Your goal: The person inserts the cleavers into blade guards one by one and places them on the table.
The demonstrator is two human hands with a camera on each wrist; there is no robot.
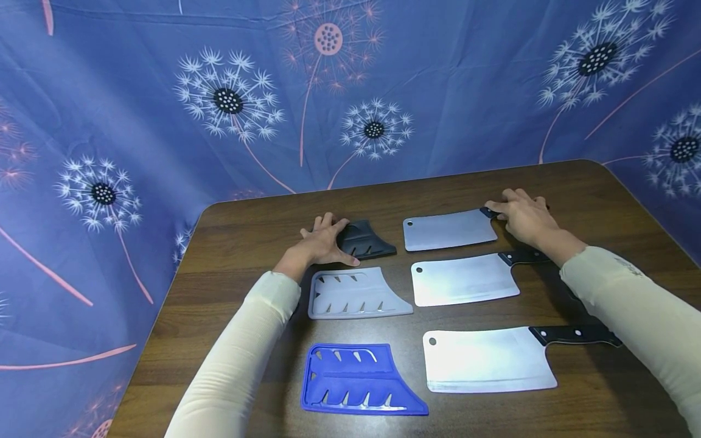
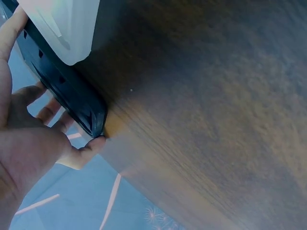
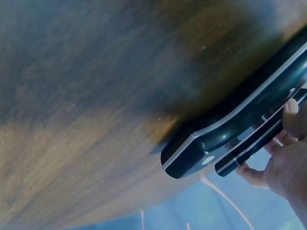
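Along the back of the table my left hand holds a black blade guard by its left end, thumb on the near edge and fingers spread along the far edge. In the left wrist view the black guard lies between thumb and fingers. My right hand grips the handle of the farthest cleaver, whose blade points left toward the black guard. The right wrist view shows the hand with its thumb on the slim black handle. Blade and guard lie apart.
Nearer me lie a white blade guard and a blue one. Beside them are a middle cleaver and a larger near cleaver, black handles to the right. A blue dandelion-print cloth hangs behind the wooden table.
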